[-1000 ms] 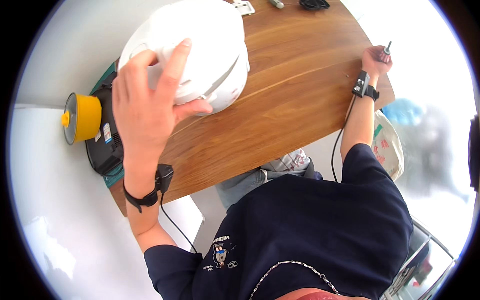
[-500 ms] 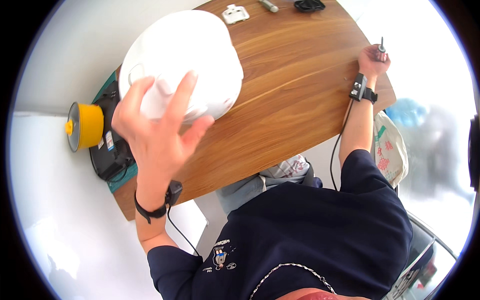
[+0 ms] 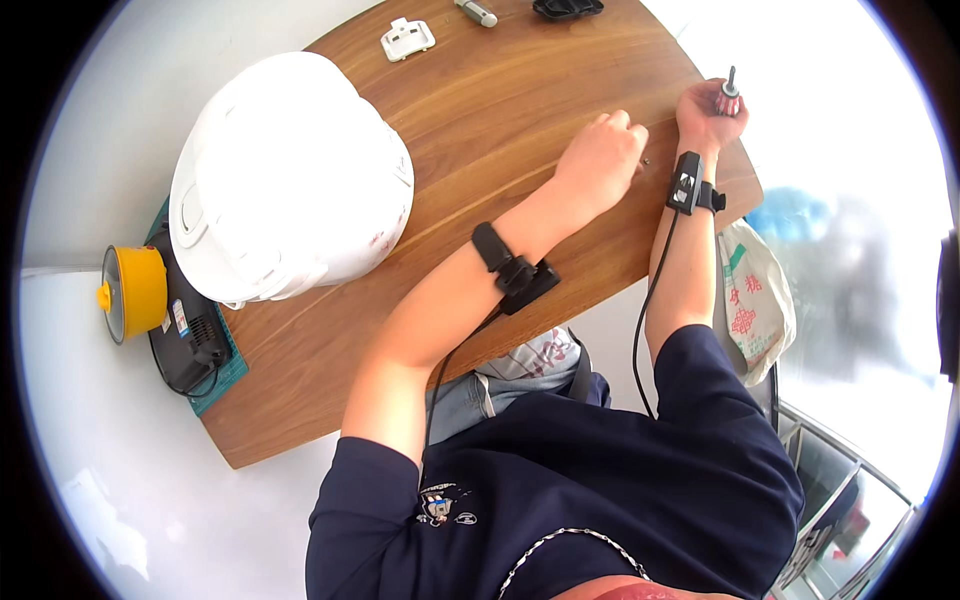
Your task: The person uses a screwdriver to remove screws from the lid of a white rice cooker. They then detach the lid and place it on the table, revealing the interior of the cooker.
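Observation:
My left hand (image 3: 603, 160) hovers over or rests on the right part of the wooden table (image 3: 500, 150). Its fingers are curled under, so the fingertips are mostly hidden and I cannot make out anything in them. Right beside them lies a tiny dark piece (image 3: 646, 161), too small to name. At the table's right edge, my right hand (image 3: 706, 115) is closed round the red-and-black handle of a screwdriver (image 3: 729, 98), its shaft pointing away from me. A large white rounded plastic appliance (image 3: 290, 180) stands on the left of the table, apart from both hands.
Along the far edge lie a white slotted plastic part (image 3: 407, 40), a grey cylinder (image 3: 477, 12) and a black piece (image 3: 567, 8). At left, a black device (image 3: 190, 335) and a yellow drum-shaped thing (image 3: 140, 293) sit by a green mat (image 3: 222, 383). A printed bag (image 3: 757, 300) hangs at right.
My left hand has left the white appliance and swung right across the table, its spread fingers now curled. My right hand still grips the screwdriver. The whole view has shifted slightly.

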`<action>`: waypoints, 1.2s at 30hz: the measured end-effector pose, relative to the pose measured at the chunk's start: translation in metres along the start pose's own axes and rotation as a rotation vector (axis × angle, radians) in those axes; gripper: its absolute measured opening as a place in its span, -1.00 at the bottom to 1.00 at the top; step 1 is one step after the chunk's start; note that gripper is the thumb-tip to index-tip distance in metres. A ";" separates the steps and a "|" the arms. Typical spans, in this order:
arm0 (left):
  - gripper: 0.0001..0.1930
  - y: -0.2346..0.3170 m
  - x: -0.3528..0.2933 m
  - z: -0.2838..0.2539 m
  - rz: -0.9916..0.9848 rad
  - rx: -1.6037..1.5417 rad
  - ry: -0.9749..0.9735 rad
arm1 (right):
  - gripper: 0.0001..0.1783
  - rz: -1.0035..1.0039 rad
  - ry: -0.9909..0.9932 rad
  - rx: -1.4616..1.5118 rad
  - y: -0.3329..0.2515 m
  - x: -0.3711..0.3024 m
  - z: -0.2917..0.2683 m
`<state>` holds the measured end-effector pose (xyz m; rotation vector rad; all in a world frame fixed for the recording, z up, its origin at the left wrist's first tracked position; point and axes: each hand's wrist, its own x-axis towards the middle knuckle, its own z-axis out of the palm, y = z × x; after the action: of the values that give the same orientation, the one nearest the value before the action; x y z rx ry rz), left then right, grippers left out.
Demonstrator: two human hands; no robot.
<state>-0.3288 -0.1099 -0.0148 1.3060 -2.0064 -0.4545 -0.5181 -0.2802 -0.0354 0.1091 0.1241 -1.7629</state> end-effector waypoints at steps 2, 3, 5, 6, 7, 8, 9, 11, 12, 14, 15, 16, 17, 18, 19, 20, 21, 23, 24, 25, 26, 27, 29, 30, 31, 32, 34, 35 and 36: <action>-0.84 -0.002 0.008 0.011 0.003 -0.045 -0.007 | -0.76 0.028 -0.061 -0.002 0.003 0.001 -0.002; -0.85 0.005 0.008 0.015 0.008 -0.050 -0.022 | -0.75 0.037 -0.138 -0.003 -0.004 0.004 -0.009; -0.88 0.008 0.011 0.024 0.030 -0.038 0.001 | -0.70 0.044 -0.239 -0.026 -0.009 0.007 -0.014; -0.89 0.008 0.012 0.027 0.055 -0.018 0.037 | -0.67 0.037 -0.266 -0.045 -0.009 0.007 -0.013; -0.95 0.007 0.013 0.029 0.063 -0.008 0.067 | -0.72 0.049 -0.256 -0.052 -0.004 0.008 -0.013; -0.97 0.011 0.016 0.030 0.055 -0.006 0.038 | -0.75 0.039 -0.245 -0.066 -0.009 0.010 -0.014; -0.96 0.011 0.016 0.029 0.051 0.020 0.025 | -0.77 0.017 -0.120 -0.096 -0.002 -0.002 -0.001; -0.93 0.008 0.016 0.026 0.037 0.075 0.020 | -0.77 0.053 -0.066 -0.077 0.004 -0.008 0.003; -0.93 0.005 0.017 0.023 0.027 0.104 0.029 | -0.77 0.042 -0.052 -0.082 0.003 -0.005 0.001; -0.92 -0.007 0.021 0.013 -0.034 0.194 0.049 | -0.78 0.023 -0.025 -0.092 0.002 -0.006 0.001; -0.91 -0.018 0.026 0.001 -0.078 0.252 0.056 | -0.78 0.014 -0.035 -0.105 0.001 -0.005 0.003; -0.91 -0.031 0.030 -0.017 -0.121 0.327 0.083 | -0.78 0.007 -0.039 -0.114 0.000 -0.006 0.002; -0.92 -0.050 0.032 -0.028 -0.212 0.375 0.161 | -0.78 0.009 -0.044 -0.122 0.003 -0.009 0.001; -0.91 -0.074 0.036 -0.037 -0.258 0.522 0.283 | -0.78 0.038 -0.055 -0.109 0.006 -0.011 0.000; -0.91 -0.079 0.042 -0.055 -0.303 0.606 0.277 | -0.79 0.047 -0.069 -0.102 0.003 -0.012 -0.001; -0.90 -0.102 0.043 -0.061 -0.371 0.632 0.372 | -0.79 0.080 -0.089 -0.092 0.009 -0.014 0.003; -0.89 -0.116 0.046 -0.067 -0.425 0.666 0.402 | -0.79 0.070 -0.087 -0.105 0.012 -0.016 0.006; -0.85 -0.136 0.051 -0.078 -0.481 0.657 0.434 | -0.79 0.050 -0.085 -0.139 0.015 -0.017 0.007; -0.83 -0.141 0.052 -0.083 -0.509 0.651 0.451 | -0.79 0.057 -0.111 -0.174 0.015 -0.016 0.007; -0.81 -0.146 0.052 -0.088 -0.525 0.641 0.457 | -0.78 0.066 -0.137 -0.209 0.017 -0.015 0.008; -0.79 -0.144 0.052 -0.094 -0.536 0.633 0.455 | -0.76 0.067 -0.158 -0.239 0.016 -0.015 0.006; -0.77 -0.142 0.053 -0.099 -0.547 0.626 0.453 | -0.76 0.084 -0.178 -0.288 0.016 -0.014 0.005; -0.75 -0.116 0.051 -0.095 -0.456 0.570 0.497 | -0.76 0.053 -0.178 -0.513 0.017 -0.003 0.003; -0.73 -0.102 0.045 -0.094 -0.418 0.550 0.519 | -0.75 0.048 -0.176 -0.621 0.025 -0.005 0.006; -0.67 -0.099 0.038 -0.087 -0.332 0.571 0.486 | -0.75 0.054 -0.223 -0.726 0.031 -0.010 0.008; -0.68 -0.078 0.031 -0.082 -0.311 0.494 0.454 | -0.76 0.050 -0.234 -0.805 0.034 -0.014 0.007; -0.76 -0.031 0.010 -0.082 -0.207 0.417 0.366 | -0.77 0.041 -0.262 -0.972 0.041 -0.019 0.010; -0.80 -0.012 -0.002 -0.081 -0.142 0.323 0.377 | -0.78 0.054 -0.285 -1.033 0.043 -0.021 0.010; -0.80 0.007 -0.015 -0.086 -0.083 0.274 0.275 | -0.78 0.081 -0.315 -1.066 0.044 -0.023 0.011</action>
<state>-0.2688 -0.0873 0.0444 1.5303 -1.8319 -0.0308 -0.4703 -0.2674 -0.0224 -0.9113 0.7872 -1.4131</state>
